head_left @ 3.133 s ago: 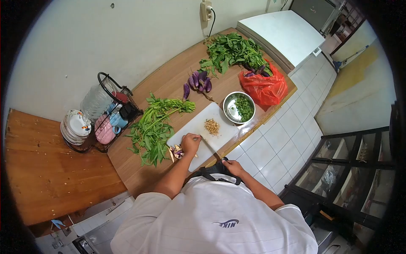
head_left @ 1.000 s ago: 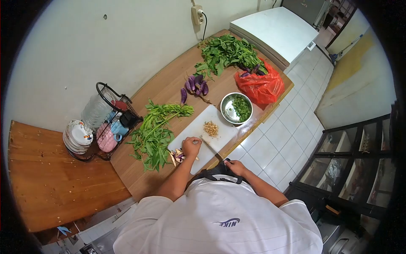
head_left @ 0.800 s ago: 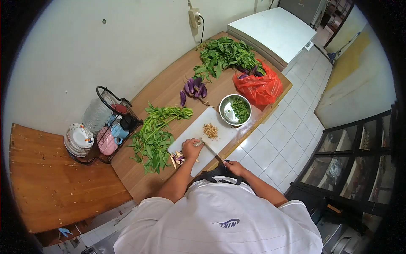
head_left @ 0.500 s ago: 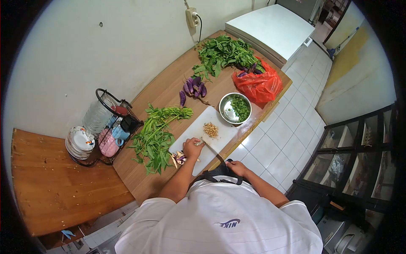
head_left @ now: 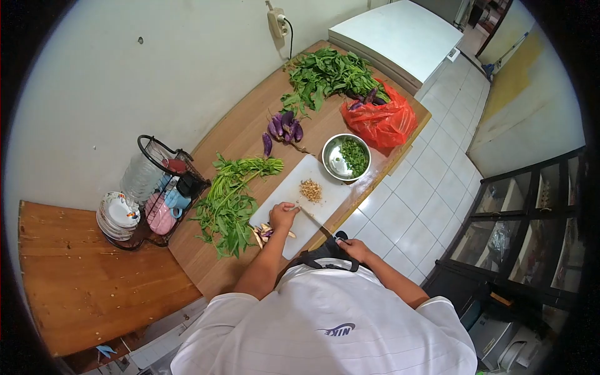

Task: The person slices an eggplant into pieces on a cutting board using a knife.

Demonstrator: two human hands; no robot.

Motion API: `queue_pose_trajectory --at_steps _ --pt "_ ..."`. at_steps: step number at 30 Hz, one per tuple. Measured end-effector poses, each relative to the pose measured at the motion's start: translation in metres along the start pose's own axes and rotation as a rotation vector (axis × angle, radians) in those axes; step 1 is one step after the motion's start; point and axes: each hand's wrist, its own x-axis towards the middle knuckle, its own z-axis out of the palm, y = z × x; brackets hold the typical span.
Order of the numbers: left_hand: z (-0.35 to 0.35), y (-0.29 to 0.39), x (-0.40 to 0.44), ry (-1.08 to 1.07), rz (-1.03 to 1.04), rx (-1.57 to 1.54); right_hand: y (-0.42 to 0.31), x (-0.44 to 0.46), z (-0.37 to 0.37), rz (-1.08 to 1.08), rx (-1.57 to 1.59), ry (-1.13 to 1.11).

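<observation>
My right hand (head_left: 355, 250) is closed round the handle of a knife (head_left: 317, 220), whose blade slants over the white cutting board (head_left: 301, 230). At the blade's tip is my left hand (head_left: 284, 216), its fingers curled together. Whatever small thing they pinch is hidden. Beyond the blade lies a small heap of finely chopped, pale brown bits (head_left: 310, 191). Several cream and purple pieces (head_left: 262, 234) lie by my left wrist at the board's edge. A metal bowl (head_left: 333, 167) with chopped greens (head_left: 355, 157) stands at the board's far right corner.
Leafy green stems (head_left: 228, 212) lie left of the board. Purple eggplants (head_left: 285, 128) sit behind it. A red plastic bag (head_left: 381, 125) and more leafy greens (head_left: 331, 76) are at the far end. A dish rack (head_left: 181, 200) with cups stands at left, beside stacked plates (head_left: 115, 215).
My left hand has shifted slightly at the knife's tip, and the blade's angle has changed a little. The view has moved slightly. Board, bowl and vegetables stay put.
</observation>
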Motion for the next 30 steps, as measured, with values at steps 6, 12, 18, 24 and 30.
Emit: queue_pose_trajectory --at_steps 6,12,18,24,30 --pt "0.001 0.003 0.004 0.008 -0.048 -0.001 -0.008 0.001 -0.003 -0.001 -0.014 0.06" --pt "0.003 0.0 0.006 0.046 -0.013 0.012 -0.021 0.005 -0.006 0.009 -0.038 0.058" --pt "-0.002 0.01 0.001 0.018 -0.035 0.016 -0.039 -0.005 -0.007 0.017 -0.168 0.125" --pt "0.001 0.005 0.004 0.064 0.008 0.03 -0.067 -0.01 -0.015 0.029 -0.255 0.152" --pt "-0.006 0.013 -0.002 0.042 -0.003 0.04 -0.049 0.025 -0.017 -0.04 -0.153 0.206"
